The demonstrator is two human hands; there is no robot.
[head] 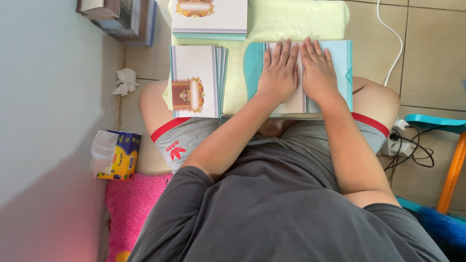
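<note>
Both my hands lie flat, palms down, side by side on a teal-and-white printed card [340,68] that rests on a pale green cushion [291,22] over my lap. My left hand [278,73] covers the card's middle, fingers together and stretched. My right hand [318,70] presses just to the right of it, touching it. Neither hand grips anything. To the left on the cushion lies a stack of white cards with an ornate red-gold emblem [196,81]. A second stack of the same cards [208,18] sits further away.
A grey wall runs along the left. A tissue pack [116,155] and a crumpled tissue [125,81] lie on the tiled floor by it. Boxes [121,17] stand top left. A power strip with cables [403,143] and a teal stool with orange legs [444,133] are at right. A pink mat [128,204] is under me.
</note>
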